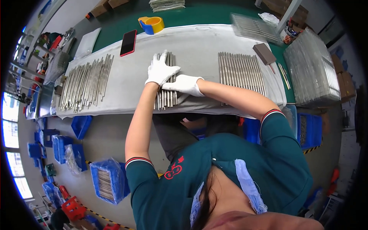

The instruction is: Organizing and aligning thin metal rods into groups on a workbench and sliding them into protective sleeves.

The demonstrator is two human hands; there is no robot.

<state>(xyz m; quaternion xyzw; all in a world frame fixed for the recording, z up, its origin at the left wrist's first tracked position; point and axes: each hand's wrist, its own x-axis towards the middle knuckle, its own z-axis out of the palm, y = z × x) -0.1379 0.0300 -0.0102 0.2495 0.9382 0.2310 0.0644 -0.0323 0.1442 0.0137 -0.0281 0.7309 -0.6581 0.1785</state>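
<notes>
A small row of slim metal rods (165,101) lies side by side in the middle of the cloth-covered table. My left hand (162,69), in a white glove, rests flat on the rods with its fingers spread toward their far ends. Just below it my gloved right hand (185,85) reaches in from the right and lies across the same rods, its thumb stretched out to the left; its fingertips are partly hidden. To the left is a loose, uneven bunch of metal rods (86,85). On the right a neat, even row of metal rods (241,73) is laid out.
Beyond the rods lie a phone (128,43) and a yellow-and-blue tape dispenser (152,25). A dark grey block (264,53) sits at the right, near stacked clear plastic trays (311,69). Down on the floor at left stands a plastic-lined blue bin (109,180) filled with rods.
</notes>
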